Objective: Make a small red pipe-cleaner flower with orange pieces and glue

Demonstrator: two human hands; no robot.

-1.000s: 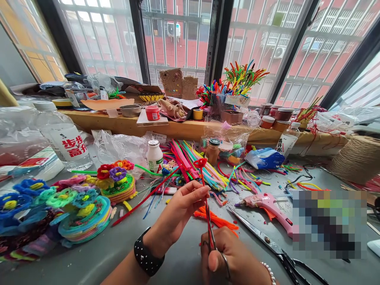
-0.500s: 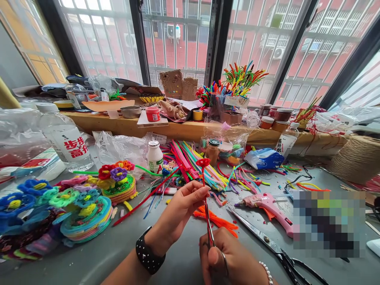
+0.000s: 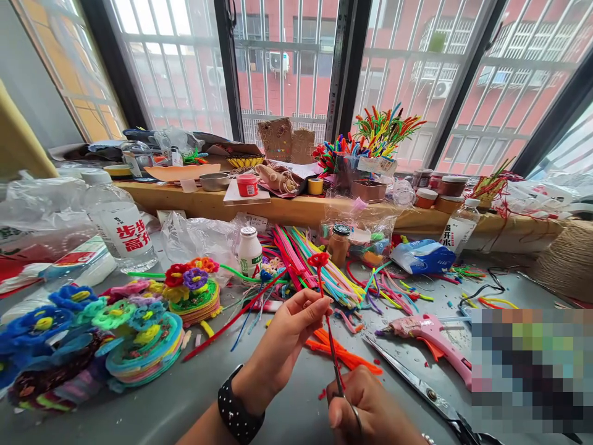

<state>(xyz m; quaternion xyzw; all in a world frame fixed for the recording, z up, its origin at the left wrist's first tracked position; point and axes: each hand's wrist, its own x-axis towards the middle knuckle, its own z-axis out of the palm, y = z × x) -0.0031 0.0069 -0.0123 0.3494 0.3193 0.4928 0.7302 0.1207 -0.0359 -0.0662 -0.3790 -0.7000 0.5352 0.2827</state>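
Between thumb and fingertips, my left hand [image 3: 296, 327] pinches a red pipe cleaner [image 3: 320, 278]. Its upper end is curled into a small flower-like head; the stem runs down below my fingers. Lower and to the right, my right hand [image 3: 365, 402] is closed around the handles of small scissors [image 3: 338, 374]. Their blades point up along the red stem, and whether they touch it I cannot tell. Under the blades lie orange pipe cleaners [image 3: 349, 355] and a few red scraps. Large scissors [image 3: 412, 377] rest on the table right of my right hand.
A pink glue gun [image 3: 438, 340] lies at the right. Colourful pipe-cleaner flowers [image 3: 139, 315] fill the left side, with a big plastic bottle [image 3: 118, 225] behind. Loose pipe cleaners [image 3: 301, 256], a small white bottle [image 3: 250, 250] and a brown jar [image 3: 340, 244] stand or lie ahead.
The view has shifted, so the table things sit lower and further right. My right hand and the small scissors have dropped a little away from my left hand, and red scraps now show beside the blades.
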